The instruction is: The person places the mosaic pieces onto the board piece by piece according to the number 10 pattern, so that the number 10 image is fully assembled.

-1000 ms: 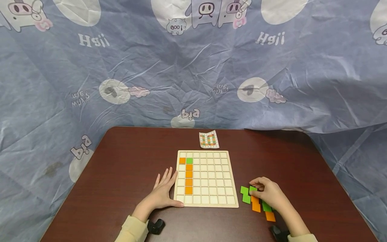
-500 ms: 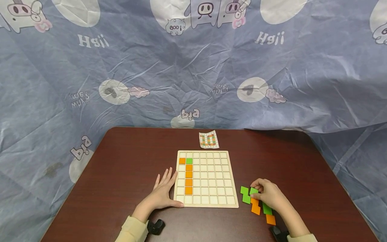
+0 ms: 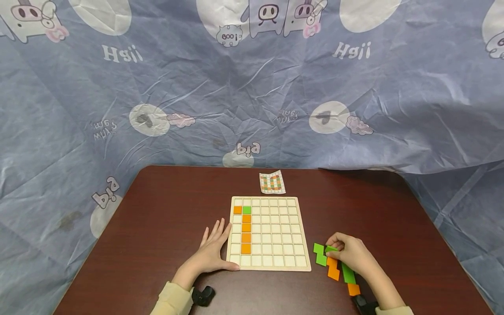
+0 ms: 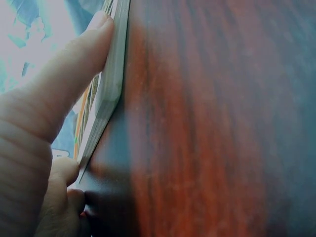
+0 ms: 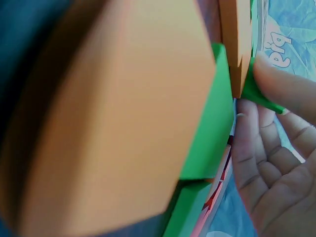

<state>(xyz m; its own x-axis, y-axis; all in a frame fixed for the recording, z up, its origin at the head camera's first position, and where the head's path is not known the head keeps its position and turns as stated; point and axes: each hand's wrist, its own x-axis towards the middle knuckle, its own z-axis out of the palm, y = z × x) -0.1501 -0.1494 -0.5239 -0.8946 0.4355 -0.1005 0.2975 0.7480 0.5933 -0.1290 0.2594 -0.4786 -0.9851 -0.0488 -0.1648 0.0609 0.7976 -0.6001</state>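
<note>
A pale wooden grid board [image 3: 275, 238] lies mid-table, with several orange tiles [image 3: 246, 227] and one green tile [image 3: 246, 210] in its two leftmost columns. My left hand [image 3: 208, 253] rests along the board's left side, fingers spread and thumb on the near left corner. In the left wrist view, the thumb [image 4: 74, 69] presses the board's edge [image 4: 111, 79]. To the right of the board, my right hand [image 3: 351, 251] pinches a green square tile [image 5: 261, 96] between thumb and fingers. Loose orange tiles [image 3: 333, 269] and green tiles [image 3: 319, 253] lie around and under that hand.
Behind the board lies a small paper card [image 3: 272, 182] printed with a coloured grid pattern. The dark red-brown table [image 3: 177, 197] ends at a blue-grey printed cloth [image 3: 252, 96]. Near my right wrist sits an orange tile [image 3: 353, 289].
The green tile in my right fingers has tilted. Green and orange tiles beneath that hand have slid slightly toward the near edge. My left hand and the board stay put.
</note>
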